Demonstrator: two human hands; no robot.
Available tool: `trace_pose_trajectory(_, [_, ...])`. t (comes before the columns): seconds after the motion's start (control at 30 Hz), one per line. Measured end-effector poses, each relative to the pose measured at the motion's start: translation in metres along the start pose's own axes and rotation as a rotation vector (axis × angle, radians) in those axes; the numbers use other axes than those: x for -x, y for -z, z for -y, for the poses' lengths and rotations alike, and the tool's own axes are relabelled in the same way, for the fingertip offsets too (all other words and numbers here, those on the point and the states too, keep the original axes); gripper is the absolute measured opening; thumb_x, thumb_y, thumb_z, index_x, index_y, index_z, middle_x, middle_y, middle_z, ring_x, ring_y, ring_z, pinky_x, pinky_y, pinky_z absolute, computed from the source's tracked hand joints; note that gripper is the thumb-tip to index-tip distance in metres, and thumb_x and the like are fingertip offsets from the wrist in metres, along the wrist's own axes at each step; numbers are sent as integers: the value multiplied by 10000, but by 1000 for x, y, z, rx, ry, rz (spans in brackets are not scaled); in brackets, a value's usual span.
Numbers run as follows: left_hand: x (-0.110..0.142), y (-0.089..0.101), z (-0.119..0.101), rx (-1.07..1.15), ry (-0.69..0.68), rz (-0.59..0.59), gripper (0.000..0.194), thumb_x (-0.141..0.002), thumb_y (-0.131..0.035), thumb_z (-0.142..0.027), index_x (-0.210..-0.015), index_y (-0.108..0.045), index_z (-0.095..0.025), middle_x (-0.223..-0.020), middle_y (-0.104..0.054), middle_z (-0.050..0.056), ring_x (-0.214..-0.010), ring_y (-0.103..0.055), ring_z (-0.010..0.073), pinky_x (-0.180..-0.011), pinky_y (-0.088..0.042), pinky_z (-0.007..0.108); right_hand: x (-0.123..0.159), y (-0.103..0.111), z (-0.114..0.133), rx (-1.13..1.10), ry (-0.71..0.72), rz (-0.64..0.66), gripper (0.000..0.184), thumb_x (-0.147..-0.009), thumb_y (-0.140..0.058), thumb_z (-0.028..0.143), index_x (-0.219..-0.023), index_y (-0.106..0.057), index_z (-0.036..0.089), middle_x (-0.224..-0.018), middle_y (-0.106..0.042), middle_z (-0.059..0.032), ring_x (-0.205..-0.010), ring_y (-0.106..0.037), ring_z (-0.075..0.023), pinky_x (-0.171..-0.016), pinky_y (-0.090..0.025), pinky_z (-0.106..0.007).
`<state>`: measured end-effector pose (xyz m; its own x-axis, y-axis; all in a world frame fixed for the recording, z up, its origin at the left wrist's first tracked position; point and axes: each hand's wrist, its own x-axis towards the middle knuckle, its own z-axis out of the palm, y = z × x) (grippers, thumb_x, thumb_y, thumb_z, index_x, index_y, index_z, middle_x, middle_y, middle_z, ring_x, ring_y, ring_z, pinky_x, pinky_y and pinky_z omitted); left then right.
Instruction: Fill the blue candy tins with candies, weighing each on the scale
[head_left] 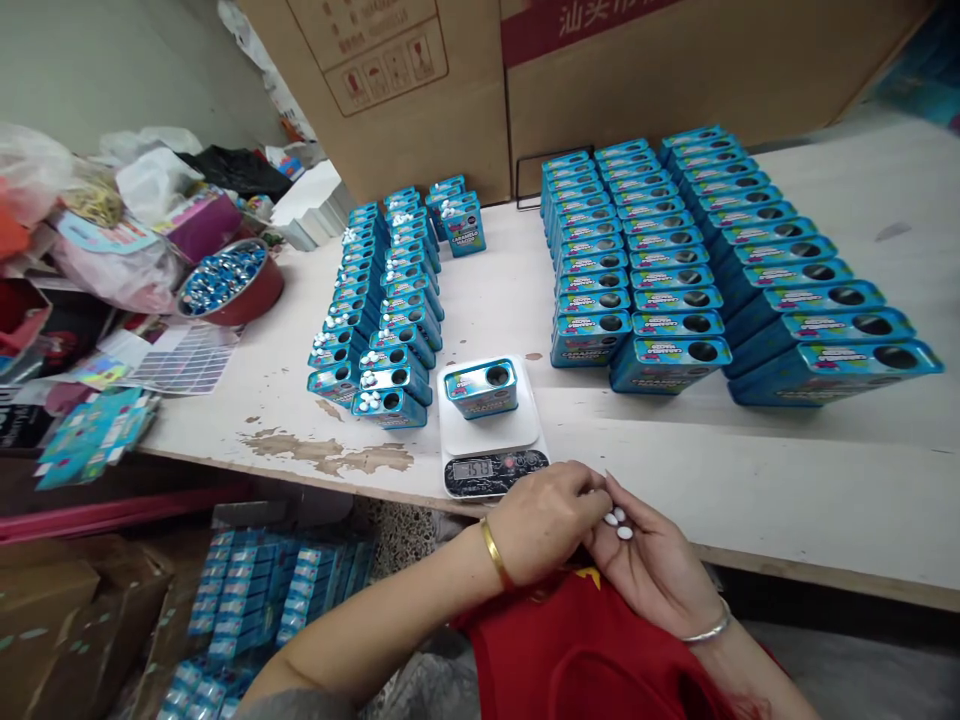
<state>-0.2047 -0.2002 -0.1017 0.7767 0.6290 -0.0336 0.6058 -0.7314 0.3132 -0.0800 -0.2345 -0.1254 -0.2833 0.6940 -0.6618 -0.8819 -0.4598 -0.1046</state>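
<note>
My right hand [646,555] lies palm up at the table's front edge, cupping a few small white candies [618,524]. My left hand [546,520] reaches across with pinched fingers touching those candies. Just beyond the hands stands a small white scale [487,430] with one open blue tin [481,387] on its platform. The scale's display shows digits.
Two rows of blue tins [382,300] with white candies on top stand at the left. A larger block of open blue tins [697,260] fills the right. A red bowl [234,285] of shiny pieces, bags and cardboard boxes [465,80] stand behind. The table [787,480] has worn paint.
</note>
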Motion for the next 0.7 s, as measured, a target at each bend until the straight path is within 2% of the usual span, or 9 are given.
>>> trace_pose_trajectory(0.07, [3,6,4,29,-50,-80,159,-910,-438,-232,-951,-573,-158,-948,-593,55,-839,-559,152,-722,-475,260,-1,-4,1,-15,3,1,96,-818,-593,132,-851,-683,123,-851,-714,-32,-765,-678,-102,-785,-561,-200])
trace_pose_trajectory(0.13, [10,17,13,76,-34,-292,182,-893,-485,-270,-1023,-554,-164,-965,-597,64,-870,-563,163,-761,-482,282,-2,-13,2,-12,-11,-19,121,-831,-564,122,-858,-681,111,-851,-717,-55,-769,-686,-119,-745,-575,-209])
trace_pose_trajectory(0.23, [23,34,38,77,216,-760,487,-787,-655,-340,-1205,-464,-179,-1129,-556,112,-1056,-529,221,-911,-448,377,-4,-33,2,22,-42,-49,195,-874,-489,128,-889,-674,71,-937,-709,-127,-927,-679,-191,-804,-572,-266])
trace_pose_trajectory(0.3, [29,37,59,89,426,-912,775,-702,-738,-381,-1337,-341,-182,-1269,-482,154,-1188,-463,273,-976,-404,432,-7,-49,0,36,-42,-52,224,-892,-461,140,-896,-669,58,-980,-699,-149,-1011,-651,-222,-851,-557,-285])
trace_pose_trajectory(0.37, [29,33,77,193,526,-890,849,-702,-734,-402,-1381,-273,-185,-1308,-468,159,-1204,-470,273,-967,-417,420,-12,-64,-3,35,-17,-43,226,-900,-455,150,-881,-666,70,-966,-703,-134,-1018,-647,-215,-871,-547,-286])
trace_pose_trajectory(0.43, [26,29,89,298,489,-817,654,-766,-677,-374,-1314,-369,-192,-1202,-558,117,-1089,-558,224,-901,-463,365,-15,-76,-6,28,17,-42,223,-903,-459,158,-863,-665,82,-931,-709,-116,-987,-659,-195,-874,-543,-275])
trace_pose_trajectory(0.53, [20,33,89,177,246,-762,353,-809,-609,-244,-1147,-514,-209,-1044,-624,65,-955,-596,186,-831,-475,335,-18,-86,-7,-33,80,-29,243,-918,-446,176,-844,-663,96,-866,-715,-85,-900,-678,-155,-860,-547,-265])
trace_pose_trajectory(0.63, [18,50,80,-150,-14,-696,341,-780,-558,-129,-1105,-552,-228,-1033,-643,67,-980,-580,210,-892,-420,404,-19,-91,-5,-110,141,4,274,-933,-421,185,-834,-661,101,-830,-716,-67,-825,-681,-135,-817,-562,-264])
trace_pose_trajectory(0.7, [18,59,74,-293,-100,-663,323,-775,-531,-102,-1071,-568,-227,-987,-663,63,-951,-587,208,-902,-393,416,-19,-92,-3,-136,160,7,297,-937,-401,169,-808,-658,96,-824,-717,-74,-796,-681,-132,-778,-570,-253])
